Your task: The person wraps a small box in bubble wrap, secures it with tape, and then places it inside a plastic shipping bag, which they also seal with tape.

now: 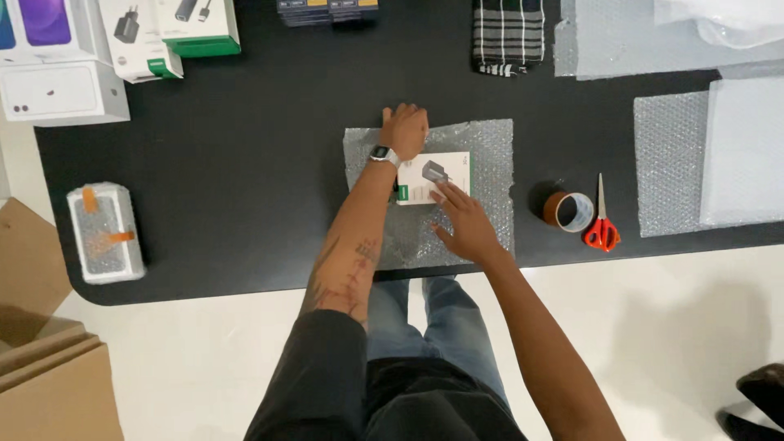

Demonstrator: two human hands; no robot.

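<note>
Two hands over a black bench (245, 163) with rounded corners, sitting on a pale glossy floor (670, 327). Going left to right: brown cardboard boxes (41, 359) on the floor at lower left, and a stack of white product boxes (65, 90) in the upper left corner of the bench. Below those, near the left edge, there's a small parcel already in bubble wrap with orange tape (106, 233).

Mid-frame, a square bubble wrap sheet (490, 155) lies flat near the front edge, with a small white box (433, 177) lying on it. The left hand (404, 131), watch on the wrist, presses flat on the sheet just above the box's upper left corner, grip released, nothing held. The right hand (464, 224) rests with fingers spread, fingertips on the box's lower right edge, also not clenched around anything.

Further right: a folded dark checked cloth (508, 37) at the top, then a roll of brown tape (567, 211) with red-handled scissors (602, 224) just beside it. More bubble wrap sheets (670, 163) cover the right end of the bench.
</note>
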